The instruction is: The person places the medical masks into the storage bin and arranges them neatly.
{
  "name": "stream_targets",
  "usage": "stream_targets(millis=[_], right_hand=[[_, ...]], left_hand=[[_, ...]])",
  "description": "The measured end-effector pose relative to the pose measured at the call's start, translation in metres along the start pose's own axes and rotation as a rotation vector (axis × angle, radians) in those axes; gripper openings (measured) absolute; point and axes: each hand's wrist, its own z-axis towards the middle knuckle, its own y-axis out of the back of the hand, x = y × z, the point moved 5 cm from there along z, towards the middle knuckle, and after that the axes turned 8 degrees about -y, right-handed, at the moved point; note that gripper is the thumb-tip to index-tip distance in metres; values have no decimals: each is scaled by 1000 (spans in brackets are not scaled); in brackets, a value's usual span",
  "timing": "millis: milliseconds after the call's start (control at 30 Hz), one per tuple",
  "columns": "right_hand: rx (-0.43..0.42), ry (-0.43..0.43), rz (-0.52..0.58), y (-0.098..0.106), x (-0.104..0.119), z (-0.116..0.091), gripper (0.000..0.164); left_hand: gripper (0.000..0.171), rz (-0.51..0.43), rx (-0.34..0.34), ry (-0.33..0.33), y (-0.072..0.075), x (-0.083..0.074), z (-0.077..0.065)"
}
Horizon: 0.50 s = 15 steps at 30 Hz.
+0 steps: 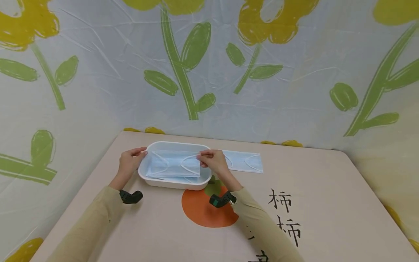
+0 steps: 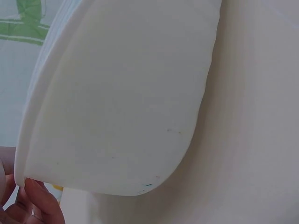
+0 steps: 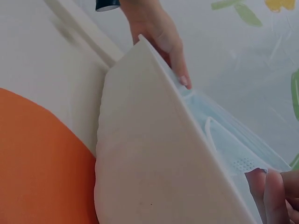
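A white plastic basin (image 1: 176, 185) with rounded corners stands toward the far side of the table. Inside it lie pale blue face masks, and the top face mask (image 1: 175, 163) has its white ear loops showing. My left hand (image 1: 130, 162) grips the basin's left rim between thumb and fingers, as the left wrist view shows at the rim (image 2: 19, 158). At the basin's right end my right hand (image 1: 213, 160) pinches the right edge of the top mask; in the right wrist view thumb and fingers (image 3: 275, 196) meet at that edge.
Another face mask (image 1: 247, 161) lies flat on the table just right of the basin, partly behind my right hand. The pale tablecloth (image 1: 320, 196) carries an orange persimmon print (image 1: 206, 213) and black characters. A flowered cloth wall (image 1: 278, 98) rises behind the table.
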Motion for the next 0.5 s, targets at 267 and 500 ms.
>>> stream_targets(millis=[267,500], right_hand=[[-13,-23,3,0,-6,3,23],[-21,-38,9,-1,-8,10,23]], left_hand=[[38,-23,32,10,-2,0,-3],[39,-46,26,27,-1,1,-2]])
